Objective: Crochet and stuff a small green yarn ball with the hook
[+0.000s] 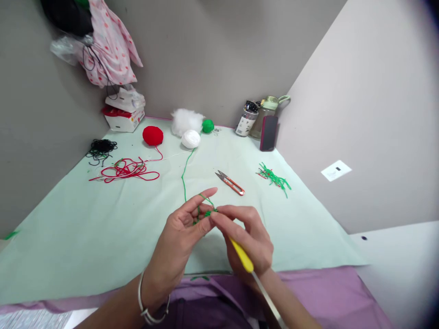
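My left hand (181, 237) is raised over the near part of the pale green table cover (85, 228), with a strand of green yarn (185, 176) looped over its forefinger and pinched between thumb and fingers. My right hand (248, 235) is closed round a crochet hook with a yellow handle (242, 256), its tip at the small green stitches between the two hands. The green strand runs back across the cover to a small green yarn ball (207, 125) near the wall.
Orange-handled thread snips (230, 183) lie just beyond my hands. Green yarn scraps (274, 178) lie to the right. A red ball (152, 135), white ball (190, 139), white fluff (187, 120), loose red yarn (126, 170), black yarn (101, 150), a box (124, 116), jars and a phone (268, 132) stand farther back.
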### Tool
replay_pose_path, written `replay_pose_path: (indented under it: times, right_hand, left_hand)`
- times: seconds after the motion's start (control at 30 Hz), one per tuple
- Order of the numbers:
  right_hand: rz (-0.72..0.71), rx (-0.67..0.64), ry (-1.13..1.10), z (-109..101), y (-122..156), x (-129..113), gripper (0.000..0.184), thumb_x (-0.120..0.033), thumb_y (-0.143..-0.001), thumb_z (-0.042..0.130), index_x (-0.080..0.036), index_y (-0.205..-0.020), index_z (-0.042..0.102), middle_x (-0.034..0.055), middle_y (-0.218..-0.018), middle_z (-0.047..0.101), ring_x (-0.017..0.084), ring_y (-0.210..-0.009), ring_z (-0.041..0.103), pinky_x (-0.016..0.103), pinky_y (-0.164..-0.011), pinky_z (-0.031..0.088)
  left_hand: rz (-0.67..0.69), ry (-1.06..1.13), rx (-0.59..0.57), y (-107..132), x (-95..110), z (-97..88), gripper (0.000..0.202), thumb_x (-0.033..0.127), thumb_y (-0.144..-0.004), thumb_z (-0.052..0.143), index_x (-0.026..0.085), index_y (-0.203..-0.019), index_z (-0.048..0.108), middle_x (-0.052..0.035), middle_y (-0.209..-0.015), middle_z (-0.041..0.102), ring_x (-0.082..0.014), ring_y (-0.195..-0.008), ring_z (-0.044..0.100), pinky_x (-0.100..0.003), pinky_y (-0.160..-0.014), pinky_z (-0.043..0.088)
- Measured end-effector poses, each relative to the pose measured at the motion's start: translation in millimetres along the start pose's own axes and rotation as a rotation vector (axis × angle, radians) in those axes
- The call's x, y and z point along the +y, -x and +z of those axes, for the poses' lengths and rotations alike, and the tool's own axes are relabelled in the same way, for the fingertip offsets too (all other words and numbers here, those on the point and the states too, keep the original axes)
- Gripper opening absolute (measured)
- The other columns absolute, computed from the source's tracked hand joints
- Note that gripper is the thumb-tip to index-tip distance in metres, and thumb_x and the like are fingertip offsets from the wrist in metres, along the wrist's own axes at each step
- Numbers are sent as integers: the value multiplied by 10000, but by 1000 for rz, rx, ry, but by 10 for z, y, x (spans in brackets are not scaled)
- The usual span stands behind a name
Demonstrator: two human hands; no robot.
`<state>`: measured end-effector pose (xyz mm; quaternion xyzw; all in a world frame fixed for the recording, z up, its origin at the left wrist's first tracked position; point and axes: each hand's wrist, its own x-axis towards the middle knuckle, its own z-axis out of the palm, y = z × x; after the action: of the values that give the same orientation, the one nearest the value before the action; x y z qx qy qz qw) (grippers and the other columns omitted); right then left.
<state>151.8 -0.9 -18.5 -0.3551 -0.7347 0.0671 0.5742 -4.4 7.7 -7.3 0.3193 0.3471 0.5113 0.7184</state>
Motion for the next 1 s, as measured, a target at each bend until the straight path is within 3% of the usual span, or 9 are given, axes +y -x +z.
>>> replay_pose_path:
  times: [0.07, 0.17, 0.27, 0.37, 0.5, 0.63, 0.73, 0.87, 1.0]
  right_hand:
    - [-40, 10, 24, -22, 7, 9, 333, -55, -972, 669, -269, -1186, 808, 91, -1091, 794, 215, -931, 743, 346, -758, 626]
    - [189, 100, -216, -55, -45, 29, 227, -143, -1018, 645, -270, -1104, 813, 58, -939, 793, 201, -824, 729, 337, -686, 607]
    - [361, 128, -441, -44, -108, 41, 144, -263, -1025, 675, -267, -1004, 818, 42, -855, 776, 186, -746, 699, 320, -636, 585]
    - [365, 50, -490, -2, -122, 54, 138, -319, -1007, 710, -266, -975, 834, 54, -870, 798, 213, -835, 734, 348, -718, 619]
    - [453, 89, -510, -3, -84, 106, 121, -305, -1007, 713, -269, -996, 829, 39, -902, 804, 170, -763, 712, 297, -687, 598]
    - [548, 73, -621, -44, -82, 155, 145, -323, -1022, 695, -245, -967, 804, 20, -873, 790, 126, -705, 677, 252, -684, 576]
    - [541, 50, -640, -59, -100, 150, 173, -321, -1044, 657, -227, -961, 776, 29, -878, 791, 128, -708, 682, 253, -685, 580]
    - [457, 32, -488, -84, -104, 85, 195, -289, -1070, 598, -224, -989, 763, 44, -903, 786, 161, -746, 708, 293, -694, 599]
    - [254, -30, -235, -105, -68, 20, 218, -175, -1072, 539, -248, -1092, 743, 52, -947, 790, 192, -810, 731, 336, -724, 603]
  left_hand:
    - [-123, 105, -49, -11, 35, 0, 391, 335, -802, 915, 320, -1186, 841, 9, -906, 713, -135, -903, 615, -256, -894, 462]
    - [-203, 157, -53, -22, 81, -17, 315, 345, -780, 921, 268, -1082, 873, 0, -915, 706, -131, -879, 615, -260, -898, 470]
    - [-96, 60, -21, -18, 71, -29, 315, 312, -804, 903, 313, -1116, 862, 23, -898, 697, -124, -868, 594, -251, -894, 451]
    - [10, -109, -61, 2, 25, -43, 326, 314, -851, 874, 371, -1171, 839, 26, -977, 733, -153, -968, 596, -271, -955, 432]
    - [23, -195, -91, 34, 13, -76, 283, 359, -959, 757, 385, -1235, 810, 8, -1074, 726, -191, -1067, 590, -317, -994, 414]
    - [15, -195, -75, 44, 42, -83, 308, 356, -942, 763, 359, -1248, 803, -8, -1048, 681, -209, -1047, 584, -338, -968, 410]
    - [32, -224, -64, 40, 46, -93, 321, 344, -910, 800, 368, -1230, 808, -1, -992, 651, -198, -999, 566, -326, -932, 410]
    - [83, -303, -53, 39, 44, -126, 318, 332, -933, 781, 377, -1247, 799, -5, -1022, 653, -198, -987, 554, -328, -943, 406]
    - [160, -406, 8, 56, 39, -113, 289, 309, -942, 772, 363, -1223, 814, -6, -988, 652, -205, -979, 554, -323, -943, 401]
